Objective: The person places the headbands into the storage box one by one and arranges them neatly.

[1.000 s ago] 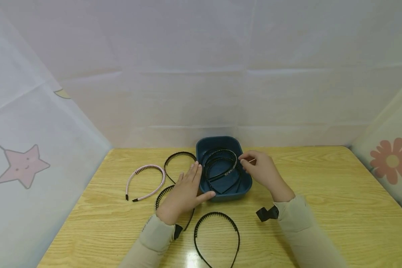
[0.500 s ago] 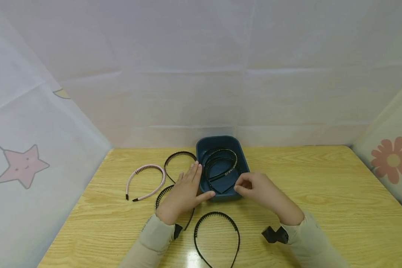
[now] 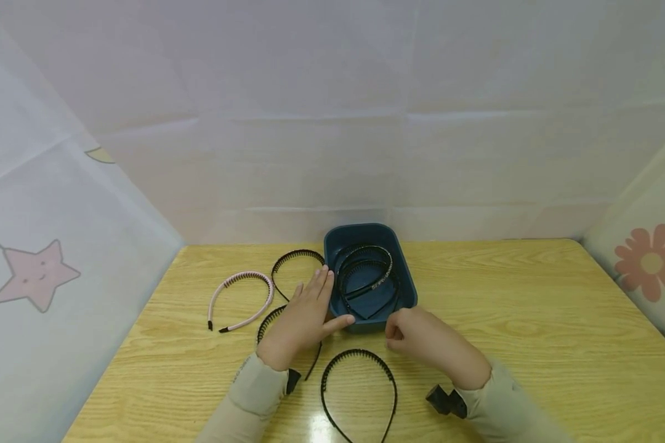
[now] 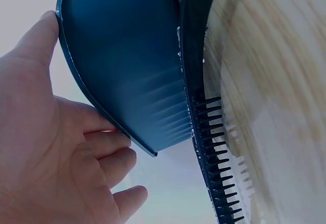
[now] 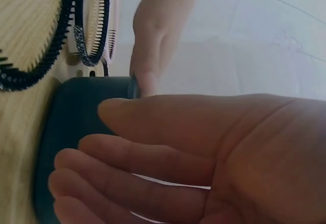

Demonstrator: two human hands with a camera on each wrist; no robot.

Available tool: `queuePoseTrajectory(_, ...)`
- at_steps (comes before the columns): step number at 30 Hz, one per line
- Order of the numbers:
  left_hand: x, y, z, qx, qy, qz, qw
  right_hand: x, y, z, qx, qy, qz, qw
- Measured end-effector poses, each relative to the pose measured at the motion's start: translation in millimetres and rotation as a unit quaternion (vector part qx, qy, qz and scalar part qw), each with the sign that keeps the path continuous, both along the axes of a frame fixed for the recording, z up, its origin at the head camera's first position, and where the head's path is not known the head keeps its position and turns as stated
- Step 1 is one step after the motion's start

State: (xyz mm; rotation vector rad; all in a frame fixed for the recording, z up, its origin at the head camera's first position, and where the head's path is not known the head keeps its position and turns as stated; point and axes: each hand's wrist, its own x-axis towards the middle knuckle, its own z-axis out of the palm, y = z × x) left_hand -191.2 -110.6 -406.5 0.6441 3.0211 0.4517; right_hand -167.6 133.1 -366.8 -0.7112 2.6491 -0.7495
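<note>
My left hand [image 3: 305, 317] rests along the left rim of a dark blue plastic box [image 3: 374, 327], fingers straight, thumb at its front edge. In the left wrist view, the fingertips touch the box rim [image 4: 91, 99]. My right hand [image 3: 423, 337] hovers by the box's front right corner, holding nothing; the right wrist view shows its fingers [image 5: 127, 175] loosely bent with the thumb apart. Inside the box lie several black headbands, the top one a glittery headband [image 3: 389, 271]. In front of the box lies a black toothed headband [image 3: 359, 352].
To the left lie a pink headband [image 3: 270, 289] and a black headband [image 3: 298, 253]. Another black headband [image 3: 263, 327] is partly hidden under my left forearm. A pale cloth [image 3: 321, 154] hangs behind the wooden table [image 3: 532, 307].
My right hand has moved from the box's right rim toward me, down past its front right corner. The left hand, the box and the headbands have stayed in place.
</note>
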Motion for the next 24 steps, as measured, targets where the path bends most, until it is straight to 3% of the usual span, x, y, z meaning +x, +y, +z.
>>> queuePoseTrajectory(10,-1.1,-1.4,-2.1,0.006,0.004,-0.005,1.0,10.0,-17,-15.7,0.03,-0.004,0.019,0.9994)
queuePoseTrajectory(24,-1.6,-1.3,-1.6,0.006,-0.006,-0.005,1.0,13.8,-22,-27.1,0.057,-0.006,0.001,0.9983)
